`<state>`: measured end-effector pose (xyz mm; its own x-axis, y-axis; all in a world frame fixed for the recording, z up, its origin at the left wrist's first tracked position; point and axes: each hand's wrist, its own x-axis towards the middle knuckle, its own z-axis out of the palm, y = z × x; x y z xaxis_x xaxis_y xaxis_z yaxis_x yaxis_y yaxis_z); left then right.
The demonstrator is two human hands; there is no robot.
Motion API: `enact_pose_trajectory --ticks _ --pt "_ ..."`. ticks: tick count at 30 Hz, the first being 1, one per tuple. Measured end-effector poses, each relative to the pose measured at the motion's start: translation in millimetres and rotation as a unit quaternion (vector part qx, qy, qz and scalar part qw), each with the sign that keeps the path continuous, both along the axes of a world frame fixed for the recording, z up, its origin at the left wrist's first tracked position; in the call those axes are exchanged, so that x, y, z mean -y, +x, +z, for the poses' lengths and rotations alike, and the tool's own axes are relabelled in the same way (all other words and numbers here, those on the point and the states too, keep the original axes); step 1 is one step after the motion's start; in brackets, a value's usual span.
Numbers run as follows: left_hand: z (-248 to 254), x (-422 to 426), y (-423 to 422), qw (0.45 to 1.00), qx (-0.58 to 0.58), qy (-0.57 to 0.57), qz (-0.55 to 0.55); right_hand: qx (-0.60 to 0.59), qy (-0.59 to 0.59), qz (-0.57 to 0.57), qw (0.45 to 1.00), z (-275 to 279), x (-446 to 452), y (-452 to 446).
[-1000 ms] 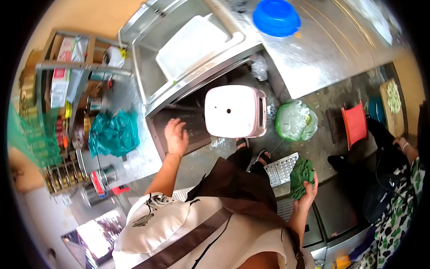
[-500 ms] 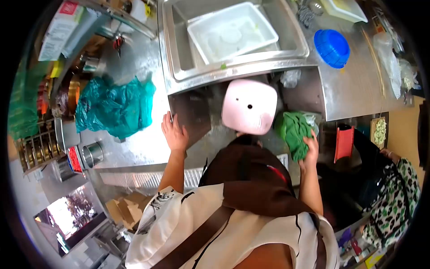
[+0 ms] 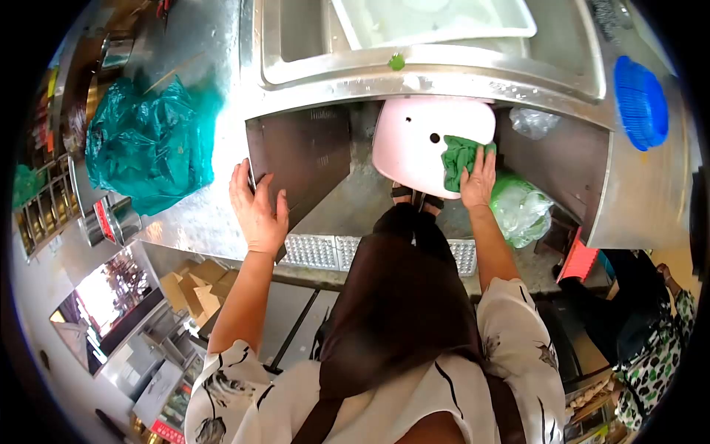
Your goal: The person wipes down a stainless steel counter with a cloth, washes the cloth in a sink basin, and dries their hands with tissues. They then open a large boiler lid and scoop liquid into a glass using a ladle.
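Observation:
My right hand (image 3: 479,177) holds a bunched green cloth (image 3: 460,157) against the top of a pink plastic stool (image 3: 403,144). The stool has small round holes in its seat and stands in the open space below the sink. My left hand (image 3: 259,207) rests at the edge of the metal counter (image 3: 185,226), with its fingers apart and nothing in it. Close to my right forearm lies a clear and green plastic bag (image 3: 521,211).
A steel sink (image 3: 444,78) holds a white tray (image 3: 444,24). Left of it lies a teal plastic bag (image 3: 151,144); a blue basket (image 3: 640,103) sits on the right. A red stool-like object (image 3: 580,257) and another person (image 3: 654,351) are at the lower right.
My right hand has moved the green cloth up and left onto the pink stool, uncovering the plastic bag. My left hand stays at the counter edge. The view has shifted closer to the sink.

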<state>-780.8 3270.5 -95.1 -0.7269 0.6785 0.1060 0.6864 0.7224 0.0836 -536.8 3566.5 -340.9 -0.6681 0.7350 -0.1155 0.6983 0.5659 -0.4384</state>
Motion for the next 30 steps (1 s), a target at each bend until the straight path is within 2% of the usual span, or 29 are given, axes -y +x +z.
enact_pose_trajectory --ticks 1,7,10,11,13,15,17,19,21,22,25,29,30 --pt "-0.2 -0.1 0.2 1.000 0.002 0.005 -0.003 0.046 0.035 0.055 0.997 1.2 7.9 -7.6" --pt "2.0 -7.3 2.3 1.000 0.016 -0.022 0.005 0.010 0.015 0.103 0.995 4.8 9.5 12.9" --pt "3.7 -9.6 1.1 0.999 0.008 -0.036 0.013 0.008 0.020 0.200 0.980 -2.2 20.8 28.4" --pt "4.8 -9.8 1.0 0.999 0.012 -0.036 0.016 0.011 0.018 0.203 0.979 0.2 29.8 21.1" --pt "4.3 -11.4 2.5 0.999 0.016 -0.037 0.019 0.043 -0.033 0.291 0.955 0.3 56.6 -2.0" --pt "4.6 -11.5 0.9 0.999 0.019 -0.046 0.019 0.058 0.058 0.358 0.930 -16.1 86.4 -41.4" --pt "5.3 -10.8 2.1 0.998 0.023 -0.051 0.023 0.019 0.007 0.374 0.927 -16.3 116.6 -91.7" --pt "4.1 -10.6 1.0 0.998 0.028 -0.055 0.029 0.012 0.036 0.393 0.919 -40.6 145.2 -128.5" --pt "0.3 -9.5 -0.1 0.998 0.028 -0.053 0.022 0.024 0.076 0.428 0.900 -32.1 140.2 -134.7" --pt "-0.8 -8.1 -0.6 0.998 0.020 -0.051 0.017 0.037 0.109 0.467 0.877 -24.5 136.5 -129.9" --pt "2.7 -5.0 0.7 0.998 0.028 -0.052 0.011 0.027 0.087 0.461 0.883 -8.6 99.5 -67.1" --pt "1.9 -6.4 3.0 0.999 0.030 -0.043 0.007 0.129 0.100 0.488 0.857 -16.9 24.1 33.9" --pt "2.6 -5.8 4.0 0.998 0.031 -0.048 0.009 0.143 0.110 0.465 0.867 -19.7 4.5 49.8"
